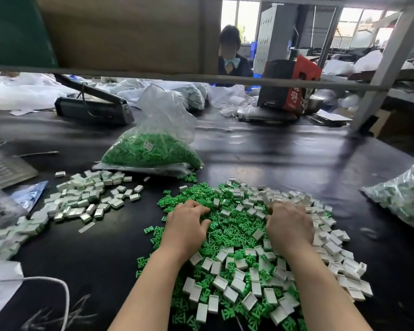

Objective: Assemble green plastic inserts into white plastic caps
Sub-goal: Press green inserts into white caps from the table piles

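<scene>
Nearest on the black bench (285, 151) lies a mixed heap of green inserts (227, 231) and white caps (237, 284); the left hand (185, 226) and right hand (289, 225) rest on it palm down, fingers curled into the pieces, so whether either grip holds anything cannot be told; a separate pile of caps (86, 197) lies left; farther off stands a clear bag of inserts (151, 149), its small label unreadable; at the far right a red box (294, 91) bears white characters too small to read.

Your hands rest on the mixed heap of green plastic inserts (232, 232) and white plastic caps (344, 266) at the dark table's (285, 154) near edge; behind it stands a clear plastic bag of inserts (153, 144), with assembled caps (81, 199) to its left.
</scene>
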Demonstrator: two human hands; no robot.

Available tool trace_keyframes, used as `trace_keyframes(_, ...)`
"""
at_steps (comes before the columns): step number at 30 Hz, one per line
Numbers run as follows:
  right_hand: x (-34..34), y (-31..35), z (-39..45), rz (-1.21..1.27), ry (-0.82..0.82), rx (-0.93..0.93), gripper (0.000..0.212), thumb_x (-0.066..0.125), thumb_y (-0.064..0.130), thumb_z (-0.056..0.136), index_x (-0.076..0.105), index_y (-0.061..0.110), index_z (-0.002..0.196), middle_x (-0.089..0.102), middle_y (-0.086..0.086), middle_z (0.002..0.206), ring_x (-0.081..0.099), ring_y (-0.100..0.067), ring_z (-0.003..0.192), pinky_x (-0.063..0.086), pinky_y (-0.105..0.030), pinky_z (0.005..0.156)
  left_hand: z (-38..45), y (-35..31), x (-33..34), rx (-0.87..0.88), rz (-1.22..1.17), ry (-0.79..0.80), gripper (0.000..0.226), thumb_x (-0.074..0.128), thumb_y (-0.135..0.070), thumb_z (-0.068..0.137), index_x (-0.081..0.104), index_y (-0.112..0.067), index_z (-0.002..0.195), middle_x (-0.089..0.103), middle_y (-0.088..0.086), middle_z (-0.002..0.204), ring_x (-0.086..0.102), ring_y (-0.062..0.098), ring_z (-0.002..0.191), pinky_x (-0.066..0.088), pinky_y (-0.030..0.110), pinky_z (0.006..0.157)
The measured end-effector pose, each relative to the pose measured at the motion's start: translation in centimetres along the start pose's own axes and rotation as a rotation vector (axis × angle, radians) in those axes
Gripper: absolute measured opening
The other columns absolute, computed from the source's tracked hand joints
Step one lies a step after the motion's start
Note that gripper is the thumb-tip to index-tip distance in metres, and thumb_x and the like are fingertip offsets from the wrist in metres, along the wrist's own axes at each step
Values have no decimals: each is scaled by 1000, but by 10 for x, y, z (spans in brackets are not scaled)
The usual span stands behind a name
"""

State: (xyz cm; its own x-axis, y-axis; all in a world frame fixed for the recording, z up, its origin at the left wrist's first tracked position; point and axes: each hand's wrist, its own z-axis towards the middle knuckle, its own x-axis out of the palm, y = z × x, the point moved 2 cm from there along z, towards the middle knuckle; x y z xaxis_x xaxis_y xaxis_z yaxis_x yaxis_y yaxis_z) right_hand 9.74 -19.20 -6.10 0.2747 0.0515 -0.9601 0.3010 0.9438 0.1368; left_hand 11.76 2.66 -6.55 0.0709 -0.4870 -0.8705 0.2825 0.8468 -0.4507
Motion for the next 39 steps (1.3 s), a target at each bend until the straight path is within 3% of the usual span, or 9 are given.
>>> trace_keyframes(8,-8,3,-4,56,-97,0,16,51,21,95,64,15,103,68,-2,97,56,-24,93,48,-35,82,-6,-8,-2,53,-53,-46,27,59,-30,95,65,-28,121,56,-8,116,46,13,116,36,35,105)
trace_keyframes(10,-12,6,-4,266,-132,-24,15,60,25,95,68,15,103,71,-2,96,60,-22,92,51,-36,82,-6,-11,-5,65,-128,-78,26,61,-26,94,66,-26,119,57,-8,110,50,12,110,40,33,102)
trace_keyframes(13,-17,24,-4,770,-16,-97,8,68,19,90,73,17,97,74,3,90,67,-12,83,56,-31,80,-6,-15,-10,40,-332,-82,28,62,-23,94,65,-25,122,62,-9,108,58,6,97,49,26,93)
trace_keyframes(16,-21,46,-9,940,32,-205,10,72,15,87,75,24,89,72,11,82,68,-4,77,56,-26,76,-6,-20,-11,1,-567,-68,29,68,-23,91,67,-26,119,69,-12,98,63,-3,85,50,13,79)
trace_keyframes(21,-15,63,-16,981,111,-276,13,71,12,87,77,18,97,76,4,88,71,-10,81,59,-38,80,-5,-17,-9,-129,-868,-112,13,73,-9,85,76,-16,96,75,-3,79,69,5,74,54,19,69)
trace_keyframes(27,-8,57,-17,555,57,-275,14,65,27,92,75,26,103,74,12,98,65,-5,91,49,-21,83,-4,-9,-10,-272,-1069,-60,10,70,-5,86,73,-13,91,76,6,79,72,17,72,53,19,60)
trace_keyframes(31,-11,59,-17,816,60,-263,13,69,26,89,76,26,100,72,16,84,66,0,71,54,-20,66,-2,-7,-10,-281,-1056,-38,12,65,-3,90,71,-14,93,76,4,79,73,16,73,52,18,58)
trace_keyframes(35,-8,63,-16,931,93,-252,9,72,23,88,77,23,96,74,10,82,69,-4,77,58,-30,75,-2,-9,-9,-201,-905,-35,14,68,-7,89,69,-20,94,76,0,76,74,14,74,58,26,70)
trace_keyframes(39,-7,65,-18,1005,150,-253,5,74,23,86,75,20,89,73,6,77,68,-9,71,56,-28,67,-2,-9,-10,-145,-801,-54,14,67,-7,90,69,-21,95,75,-1,78,73,10,74,59,31,76)
